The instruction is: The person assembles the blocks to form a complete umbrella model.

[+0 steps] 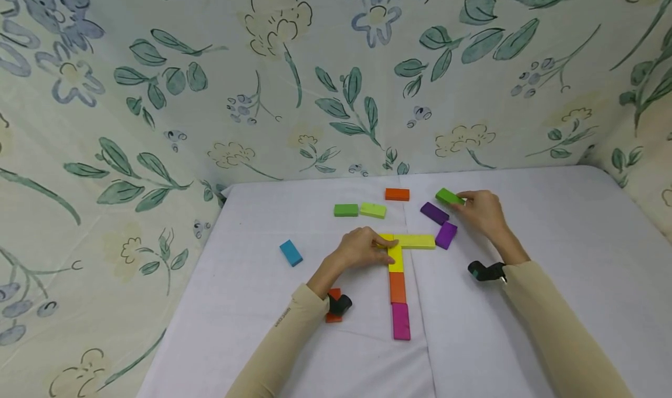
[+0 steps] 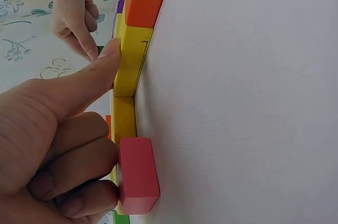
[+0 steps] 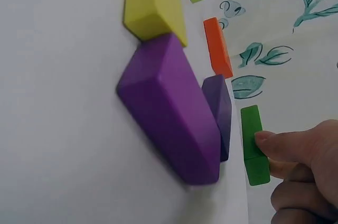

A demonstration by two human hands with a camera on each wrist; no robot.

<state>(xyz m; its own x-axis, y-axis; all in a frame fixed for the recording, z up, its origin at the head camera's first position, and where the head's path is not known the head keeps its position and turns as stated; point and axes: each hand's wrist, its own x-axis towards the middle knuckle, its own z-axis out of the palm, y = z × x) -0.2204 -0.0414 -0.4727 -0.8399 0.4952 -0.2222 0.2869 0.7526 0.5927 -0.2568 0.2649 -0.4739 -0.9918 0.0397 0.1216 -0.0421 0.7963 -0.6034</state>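
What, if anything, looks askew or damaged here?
No damage shows. The blue block lies slanted off to the left, and the violet block and dark purple block sit angled near the right end of the T, unlike its squared-up bricks; perhaps they are just unplaced.

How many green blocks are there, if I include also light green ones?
3: a mid-green block beyond the left hand, a light green block just right of that one, and a bright green block pinched by the right hand. Others may be hidden.
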